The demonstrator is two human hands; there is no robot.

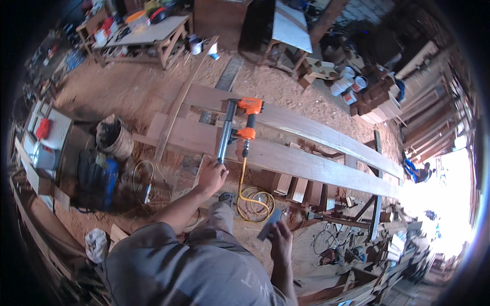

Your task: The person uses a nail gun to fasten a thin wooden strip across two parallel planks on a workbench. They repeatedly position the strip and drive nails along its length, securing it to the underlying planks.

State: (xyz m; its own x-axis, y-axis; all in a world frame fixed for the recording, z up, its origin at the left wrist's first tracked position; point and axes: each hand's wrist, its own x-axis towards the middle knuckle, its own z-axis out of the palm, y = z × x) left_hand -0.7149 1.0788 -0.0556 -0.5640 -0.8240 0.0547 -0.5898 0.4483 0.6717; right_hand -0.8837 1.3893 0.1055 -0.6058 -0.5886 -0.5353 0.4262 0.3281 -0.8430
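Note:
An orange and black nail gun (250, 105) lies on the long planks (321, 166) in front of me, its long metal magazine pointing back toward me. My left hand (212, 178) is closed around the near end of that magazine. From the gun's handle a yellow air hose (242, 178) runs down to loose coils on the ground. Lower and to the right, my right hand (282, 240) holds a flat, grey rectangular strip (270, 224), slightly blurred, well apart from the gun. Whether the strip is made of nails I cannot tell.
A narrow wooden batten (185, 99) crosses the planks at left. Short wood pieces (298, 189) sit beneath them. A dirty bucket (114, 137) and blue cylinder (109, 178) stand left. Worktables (168, 28) and white buckets (342, 84) are farther back; a person (422, 173) is far right.

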